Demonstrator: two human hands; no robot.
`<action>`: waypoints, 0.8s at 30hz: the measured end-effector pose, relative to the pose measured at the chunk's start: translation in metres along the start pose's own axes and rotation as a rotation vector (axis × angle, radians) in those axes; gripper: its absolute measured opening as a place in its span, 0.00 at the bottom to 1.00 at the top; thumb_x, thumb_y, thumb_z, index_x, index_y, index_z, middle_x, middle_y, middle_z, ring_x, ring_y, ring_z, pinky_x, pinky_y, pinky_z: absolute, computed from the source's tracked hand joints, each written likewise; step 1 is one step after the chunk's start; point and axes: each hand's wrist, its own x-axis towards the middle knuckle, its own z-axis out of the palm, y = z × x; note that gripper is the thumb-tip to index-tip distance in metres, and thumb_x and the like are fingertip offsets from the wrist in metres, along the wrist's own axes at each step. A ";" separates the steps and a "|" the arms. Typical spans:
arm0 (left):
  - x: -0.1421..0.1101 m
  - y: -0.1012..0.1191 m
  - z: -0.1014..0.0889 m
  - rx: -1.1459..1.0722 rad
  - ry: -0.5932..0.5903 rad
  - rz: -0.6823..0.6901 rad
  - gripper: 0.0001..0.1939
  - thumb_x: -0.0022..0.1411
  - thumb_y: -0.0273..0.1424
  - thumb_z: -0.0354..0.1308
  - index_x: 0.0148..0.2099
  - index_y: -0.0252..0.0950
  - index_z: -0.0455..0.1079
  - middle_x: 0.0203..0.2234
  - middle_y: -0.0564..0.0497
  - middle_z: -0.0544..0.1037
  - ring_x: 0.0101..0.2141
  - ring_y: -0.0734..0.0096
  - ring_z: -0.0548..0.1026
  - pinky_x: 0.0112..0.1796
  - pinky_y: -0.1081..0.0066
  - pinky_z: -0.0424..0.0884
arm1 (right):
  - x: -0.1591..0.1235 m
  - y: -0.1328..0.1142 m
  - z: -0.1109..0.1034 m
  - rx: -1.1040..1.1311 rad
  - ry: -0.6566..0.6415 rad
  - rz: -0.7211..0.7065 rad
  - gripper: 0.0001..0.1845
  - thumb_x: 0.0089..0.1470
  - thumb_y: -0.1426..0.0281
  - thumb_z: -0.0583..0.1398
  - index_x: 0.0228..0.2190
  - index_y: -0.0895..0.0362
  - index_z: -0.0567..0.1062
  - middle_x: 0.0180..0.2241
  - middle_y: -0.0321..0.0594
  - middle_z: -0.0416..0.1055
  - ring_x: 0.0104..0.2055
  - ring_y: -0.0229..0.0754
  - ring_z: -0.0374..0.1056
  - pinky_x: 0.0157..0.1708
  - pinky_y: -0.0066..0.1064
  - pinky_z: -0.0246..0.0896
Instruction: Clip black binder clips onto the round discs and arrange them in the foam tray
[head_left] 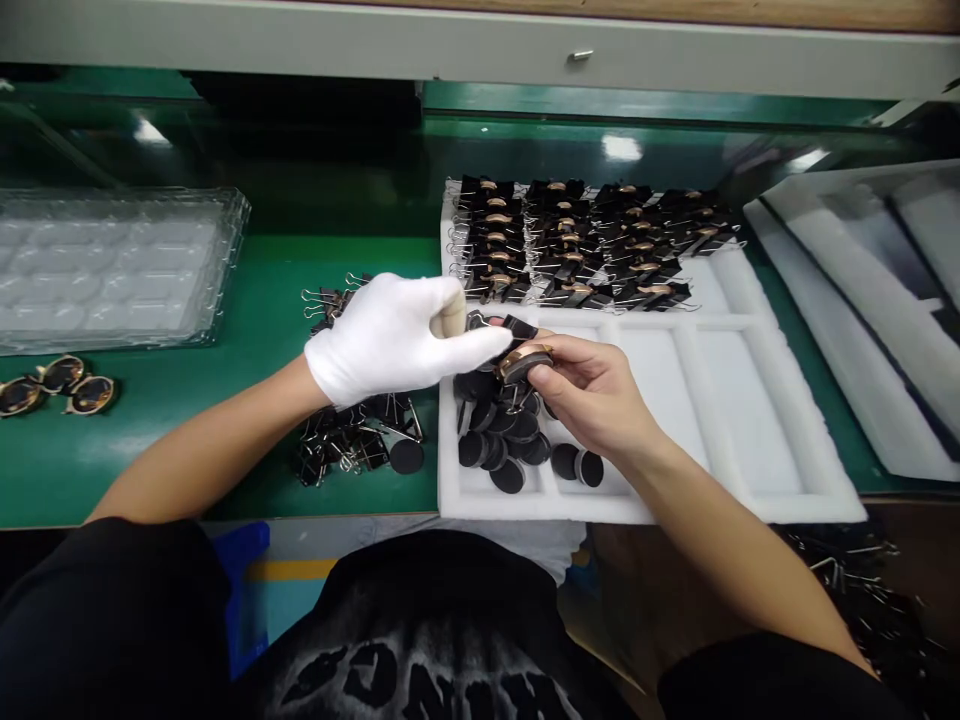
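Note:
My left hand (397, 335), in a white glove, pinches a black binder clip (519, 328) between thumb and fingers. The clip is at the upper edge of a round gold-and-black piece (525, 364); whether its jaws grip the piece I cannot tell. Bare, my right hand (596, 390) holds that piece between thumb and fingers. Below both hands, several black discs (508, 475) lie heaped in a compartment of the white foam tray (806, 505). Loose binder clips (360, 450) are piled beside the tray, partly hidden by the glove.
Rows of clipped gold-and-black pieces (570, 240) fill the tray's far part. Clear plastic trays (112, 270) are stacked at left, near three gold-rimmed round pieces (61, 373). White foam trays (862, 300) lean at right. A grey beam (300, 45) crosses the back.

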 end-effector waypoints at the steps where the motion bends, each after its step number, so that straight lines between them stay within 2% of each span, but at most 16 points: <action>1: 0.001 -0.001 -0.001 0.017 -0.025 -0.017 0.21 0.58 0.48 0.65 0.26 0.38 0.66 0.17 0.57 0.71 0.19 0.76 0.65 0.25 0.70 0.57 | 0.000 0.000 0.000 -0.013 0.012 0.003 0.08 0.55 0.59 0.72 0.38 0.46 0.87 0.37 0.39 0.81 0.43 0.45 0.77 0.57 0.45 0.72; 5: 0.002 -0.002 0.001 -0.012 -0.125 -0.004 0.21 0.59 0.48 0.63 0.26 0.38 0.66 0.17 0.56 0.71 0.19 0.76 0.64 0.25 0.71 0.55 | 0.000 -0.001 0.000 -0.046 0.018 -0.011 0.10 0.54 0.57 0.73 0.37 0.47 0.87 0.36 0.40 0.81 0.46 0.48 0.78 0.54 0.45 0.74; 13: 0.002 -0.001 0.003 -0.081 -0.178 0.026 0.25 0.57 0.46 0.61 0.21 0.38 0.55 0.14 0.59 0.59 0.18 0.79 0.56 0.24 0.70 0.52 | -0.002 -0.006 -0.002 -0.076 -0.063 -0.010 0.09 0.57 0.58 0.71 0.37 0.48 0.87 0.37 0.41 0.81 0.41 0.45 0.77 0.52 0.42 0.75; 20: -0.001 -0.004 0.008 -0.363 -0.314 -0.008 0.22 0.54 0.37 0.61 0.18 0.38 0.52 0.14 0.59 0.56 0.18 0.82 0.53 0.21 0.72 0.49 | -0.005 -0.010 -0.002 -0.004 -0.204 0.054 0.06 0.58 0.62 0.71 0.38 0.48 0.87 0.40 0.42 0.82 0.44 0.46 0.78 0.45 0.37 0.76; 22: -0.001 -0.004 0.010 -0.387 -0.318 -0.004 0.22 0.55 0.37 0.60 0.18 0.38 0.51 0.14 0.59 0.55 0.18 0.82 0.52 0.20 0.73 0.48 | -0.005 -0.010 -0.002 -0.004 -0.222 0.048 0.07 0.59 0.62 0.70 0.39 0.49 0.86 0.41 0.42 0.83 0.44 0.46 0.79 0.43 0.37 0.75; 24: 0.000 -0.005 0.008 -0.360 -0.265 0.000 0.22 0.56 0.37 0.59 0.19 0.38 0.51 0.14 0.59 0.54 0.19 0.82 0.52 0.21 0.73 0.49 | -0.006 -0.012 -0.003 -0.029 -0.210 0.008 0.06 0.60 0.63 0.70 0.39 0.49 0.86 0.42 0.42 0.82 0.45 0.45 0.78 0.45 0.36 0.74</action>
